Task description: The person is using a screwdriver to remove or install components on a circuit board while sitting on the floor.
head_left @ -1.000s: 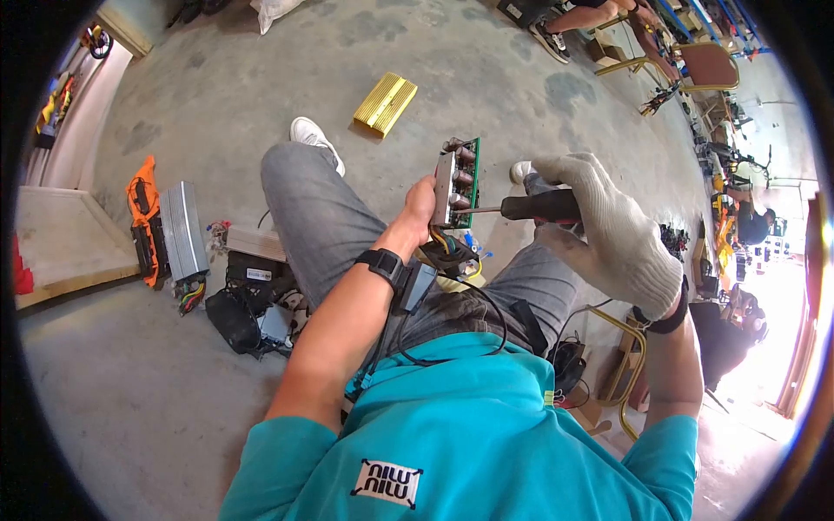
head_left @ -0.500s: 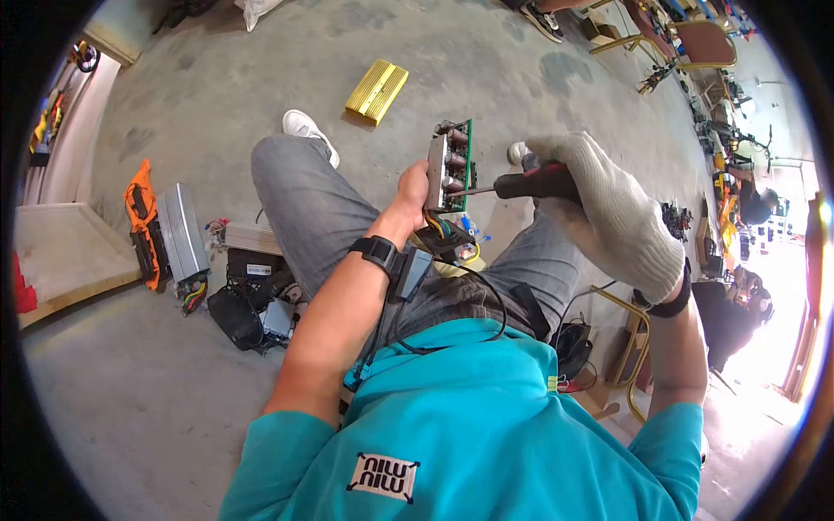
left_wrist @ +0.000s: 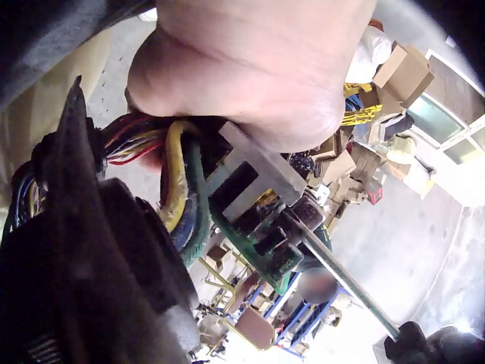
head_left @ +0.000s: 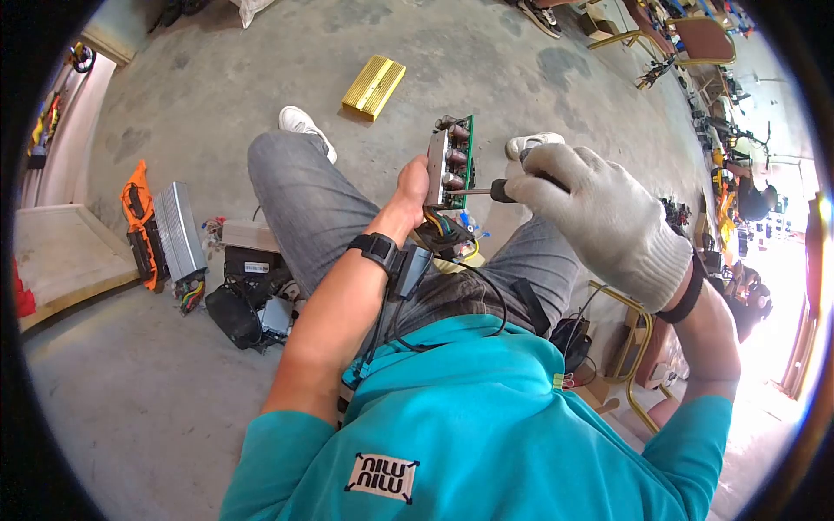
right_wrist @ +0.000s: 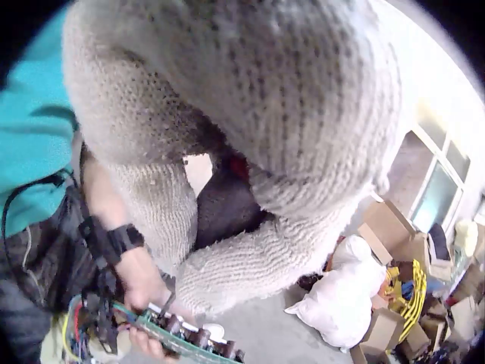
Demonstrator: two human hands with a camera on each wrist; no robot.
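The bare left hand (head_left: 413,184) grips a green circuit board (head_left: 469,161) by its grey metal side plate (head_left: 439,169); brown cylindrical parts line the board. Thick yellow, green and blue wires (left_wrist: 182,189) leave its lower end. In a knitted white glove, the right hand (head_left: 599,213) holds a screwdriver (head_left: 499,190), fingers curled round the dark handle (right_wrist: 227,208). The screwdriver's shaft (left_wrist: 345,277) reaches in among the parts at the board's lower end; its exact tip contact is hidden.
A yellow finned case (head_left: 373,88) lies on the floor ahead. At the left are an orange part (head_left: 139,217), a silver case (head_left: 180,230) and black items (head_left: 234,314). A gold-framed chair (head_left: 638,343) stands at the right.
The board and left hand have shifted slightly up in the head view. The right hand has turned on the screwdriver, its glove now covering most of the handle.
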